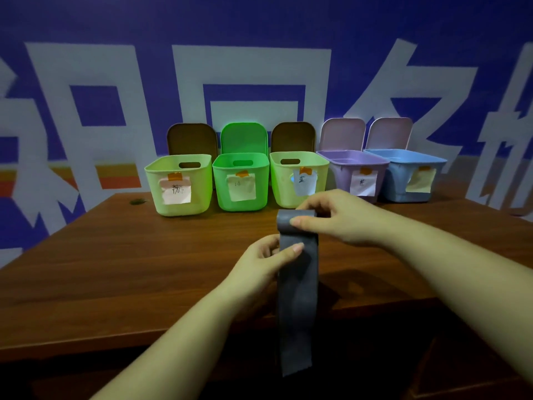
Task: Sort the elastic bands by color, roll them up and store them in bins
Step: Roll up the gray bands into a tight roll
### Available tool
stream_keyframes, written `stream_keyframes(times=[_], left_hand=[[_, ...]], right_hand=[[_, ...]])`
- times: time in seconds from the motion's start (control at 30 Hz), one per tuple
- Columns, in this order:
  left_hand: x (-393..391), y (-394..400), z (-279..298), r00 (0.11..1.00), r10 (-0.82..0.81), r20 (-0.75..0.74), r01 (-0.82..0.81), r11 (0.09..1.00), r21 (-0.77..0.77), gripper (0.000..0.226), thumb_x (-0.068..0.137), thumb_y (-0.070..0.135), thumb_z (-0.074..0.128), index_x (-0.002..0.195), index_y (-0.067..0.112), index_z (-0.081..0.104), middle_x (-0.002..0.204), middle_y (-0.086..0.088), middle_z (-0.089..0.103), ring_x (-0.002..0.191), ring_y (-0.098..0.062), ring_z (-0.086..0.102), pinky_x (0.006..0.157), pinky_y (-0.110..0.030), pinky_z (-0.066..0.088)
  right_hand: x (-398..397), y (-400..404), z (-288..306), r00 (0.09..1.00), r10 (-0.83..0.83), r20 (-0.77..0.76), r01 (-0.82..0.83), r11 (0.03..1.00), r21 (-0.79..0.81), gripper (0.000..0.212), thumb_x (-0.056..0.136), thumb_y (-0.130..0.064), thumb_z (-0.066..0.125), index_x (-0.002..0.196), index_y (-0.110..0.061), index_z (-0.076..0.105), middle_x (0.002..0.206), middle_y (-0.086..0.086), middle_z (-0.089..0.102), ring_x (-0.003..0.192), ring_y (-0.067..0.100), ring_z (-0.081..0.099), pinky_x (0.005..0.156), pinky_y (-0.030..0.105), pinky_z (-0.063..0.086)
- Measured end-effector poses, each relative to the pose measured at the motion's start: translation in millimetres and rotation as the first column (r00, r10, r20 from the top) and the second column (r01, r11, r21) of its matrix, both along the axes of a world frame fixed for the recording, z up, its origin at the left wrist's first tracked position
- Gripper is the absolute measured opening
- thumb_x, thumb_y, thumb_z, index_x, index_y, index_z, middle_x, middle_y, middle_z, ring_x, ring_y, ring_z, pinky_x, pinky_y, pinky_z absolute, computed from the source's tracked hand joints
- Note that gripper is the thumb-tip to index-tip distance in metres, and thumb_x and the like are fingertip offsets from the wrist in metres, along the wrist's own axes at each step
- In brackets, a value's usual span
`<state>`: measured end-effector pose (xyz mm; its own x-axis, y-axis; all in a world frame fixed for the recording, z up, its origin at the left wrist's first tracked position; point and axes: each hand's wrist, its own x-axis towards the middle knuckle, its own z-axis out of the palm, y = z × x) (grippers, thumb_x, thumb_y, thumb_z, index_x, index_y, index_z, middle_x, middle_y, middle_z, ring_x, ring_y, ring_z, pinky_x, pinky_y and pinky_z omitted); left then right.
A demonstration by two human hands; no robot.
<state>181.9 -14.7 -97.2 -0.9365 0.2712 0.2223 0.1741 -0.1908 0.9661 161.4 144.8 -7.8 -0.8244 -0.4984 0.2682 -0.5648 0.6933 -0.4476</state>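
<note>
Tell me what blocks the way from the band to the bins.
Nothing visible does. Both hands, left and right, hold the grey band above bare table, just in front of the bins. The lids stand open behind them.

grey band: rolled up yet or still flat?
Barely started. The right hand pinches a first curl at the top of the grey band; the left hand holds it below, the rest hanging flat.

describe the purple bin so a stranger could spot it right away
On the wooden table, five bins line the wall. The purple bin is fourth from the left, between a lime bin and the blue bin. It alone is purple, with a white label.
</note>
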Motion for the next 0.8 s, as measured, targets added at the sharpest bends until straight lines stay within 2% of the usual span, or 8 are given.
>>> stream_keyframes(times=[0.1,0.2,0.3,0.43,0.5,0.57,0.67,0.8], left_hand=[[18,10,14,0.998,0.039,-0.048,-0.037,0.998,0.049,0.027,0.072,0.026,0.062,0.093,0.010,0.066,0.085,-0.003,0.071,0.077,-0.012,0.066,0.069,-0.023,0.052],[36,18,24,0.998,0.034,-0.057,-0.030,0.996,0.080,0.020,0.079,0.024,0.067,0.094,0.011,0.068,0.090,-0.008,0.071,0.081,-0.018,0.067,0.073,-0.029,0.052],[59,23,33,0.998,-0.001,-0.065,0.008,0.993,0.115,0.018,0.084,0.022,0.063,0.096,0.010,0.067,0.090,-0.011,0.072,0.081,-0.020,0.068,0.073,-0.029,0.054],[90,24,41,0.996,-0.043,-0.077,0.051,0.993,0.104,0.016,0.083,0.019,0.053,0.091,0.011,0.065,0.082,-0.008,0.071,0.071,-0.016,0.067,0.065,-0.024,0.054],[105,24,45,0.995,-0.023,-0.096,0.030,0.997,0.074,0.016,0.090,0.014,0.049,0.095,0.010,0.064,0.085,-0.007,0.070,0.074,-0.015,0.066,0.066,-0.023,0.053],[119,24,49,0.995,0.000,-0.101,0.005,0.999,0.051,0.018,0.093,0.015,0.048,0.098,0.010,0.064,0.087,-0.007,0.069,0.079,-0.017,0.064,0.069,-0.023,0.052],[138,26,52,0.995,0.028,-0.091,-0.023,0.998,0.055,0.017,0.091,0.015,0.050,0.097,0.011,0.066,0.090,-0.009,0.070,0.082,-0.021,0.064,0.072,-0.025,0.052],[160,26,57,0.997,0.028,-0.077,-0.023,0.998,0.066,0.023,0.078,0.020,0.054,0.093,0.008,0.067,0.086,-0.012,0.072,0.079,-0.023,0.066,0.075,-0.029,0.053]], right_hand=[[26,2,22,1.000,0.014,0.003,-0.014,1.000,-0.015,0.039,0.085,-0.047,0.056,0.099,-0.012,0.067,0.094,0.013,0.067,0.091,0.028,0.062,0.084,0.045,0.048],[52,4,38,0.999,0.032,-0.012,-0.032,0.999,-0.030,0.037,0.087,-0.045,0.055,0.098,-0.012,0.067,0.094,0.014,0.066,0.090,0.028,0.061,0.082,0.044,0.048],[76,9,47,0.999,0.043,-0.022,-0.044,0.998,-0.050,0.033,0.086,-0.042,0.057,0.095,-0.012,0.067,0.093,0.013,0.065,0.090,0.028,0.060,0.082,0.045,0.048],[100,16,46,0.997,0.068,-0.031,-0.069,0.997,-0.027,0.022,0.084,-0.040,0.062,0.098,-0.024,0.063,0.093,-0.002,0.063,0.090,0.016,0.061,0.083,0.035,0.051],[113,19,44,0.994,0.083,-0.077,-0.084,0.996,-0.011,0.022,0.083,-0.038,0.064,0.102,-0.029,0.059,0.095,-0.009,0.062,0.090,0.010,0.060,0.082,0.030,0.052],[126,20,41,0.990,0.080,-0.119,-0.083,0.997,-0.013,0.025,0.083,-0.036,0.065,0.106,-0.027,0.059,0.097,-0.010,0.061,0.091,0.008,0.060,0.082,0.028,0.052],[143,23,35,0.983,0.077,-0.167,-0.081,0.997,-0.017,0.030,0.084,-0.038,0.063,0.111,-0.026,0.058,0.100,-0.009,0.061,0.092,0.008,0.059,0.085,0.032,0.051],[165,24,36,0.983,0.099,-0.157,-0.113,0.990,-0.082,0.026,0.083,-0.038,0.063,0.106,-0.027,0.059,0.098,-0.008,0.063,0.092,0.010,0.060,0.086,0.038,0.052]])
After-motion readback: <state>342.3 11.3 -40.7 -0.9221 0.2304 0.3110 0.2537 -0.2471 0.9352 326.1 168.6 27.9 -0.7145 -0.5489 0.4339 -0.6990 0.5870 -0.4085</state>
